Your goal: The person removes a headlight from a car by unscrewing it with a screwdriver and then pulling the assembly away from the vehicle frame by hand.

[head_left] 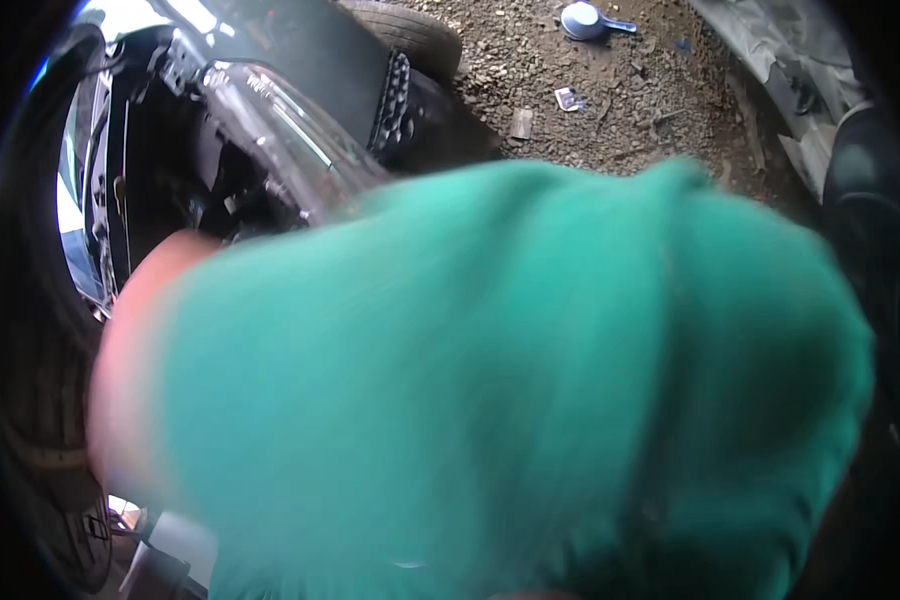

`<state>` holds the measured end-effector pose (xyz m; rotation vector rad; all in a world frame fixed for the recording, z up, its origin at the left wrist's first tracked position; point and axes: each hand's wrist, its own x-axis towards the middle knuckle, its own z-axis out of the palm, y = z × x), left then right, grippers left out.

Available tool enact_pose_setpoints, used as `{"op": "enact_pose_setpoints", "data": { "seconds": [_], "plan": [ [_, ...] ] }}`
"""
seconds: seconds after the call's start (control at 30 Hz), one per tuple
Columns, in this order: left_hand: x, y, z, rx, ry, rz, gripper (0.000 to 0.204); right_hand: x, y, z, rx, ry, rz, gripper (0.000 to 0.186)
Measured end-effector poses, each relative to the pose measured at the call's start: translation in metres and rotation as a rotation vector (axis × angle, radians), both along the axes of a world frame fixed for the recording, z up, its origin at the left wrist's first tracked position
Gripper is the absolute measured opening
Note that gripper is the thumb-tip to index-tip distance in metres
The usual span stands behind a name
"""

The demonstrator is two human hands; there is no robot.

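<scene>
A green sleeve (450,350) fills the middle of the head view, large, close and smeared by motion. Out of its left end comes a blurred stretch of bare arm (130,390), next to the open front of a vehicle. Neither of my hands can be seen; the sleeve and arm cover most of the space below. Just beyond them lies a clear headlight lens (285,125) beside a dark opening (170,160) with metal brackets around it. Whether anything touches the headlight is hidden.
A dark body panel (305,50) and a tyre (420,35) stand at the top. On the gravel (530,70) lie a blue-and-white round-headed object with a handle (583,20) and a small packet (568,99). Grey sheeting (770,40) runs along the upper right.
</scene>
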<state>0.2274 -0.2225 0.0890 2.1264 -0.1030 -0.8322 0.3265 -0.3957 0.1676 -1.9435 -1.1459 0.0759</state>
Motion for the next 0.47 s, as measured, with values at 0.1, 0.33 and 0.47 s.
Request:
{"op": "enact_pose_setpoints", "data": {
  "seconds": [0.1,0.33,0.47],
  "plan": [
    [-0.001,0.024,0.009,-0.011,-0.073,0.353,0.029,-0.021,0.025,-0.050,0.044,0.127,-0.266,0.030],
    [-0.063,0.045,0.013,0.016,-0.098,0.584,0.027,-0.134,0.051,-0.151,0.562,2.001,-0.160,0.030],
    [-0.099,0.091,0.028,0.196,-0.294,0.554,0.054,-0.113,0.061,-0.150,0.326,1.812,-0.230,0.020]
  ]
}}
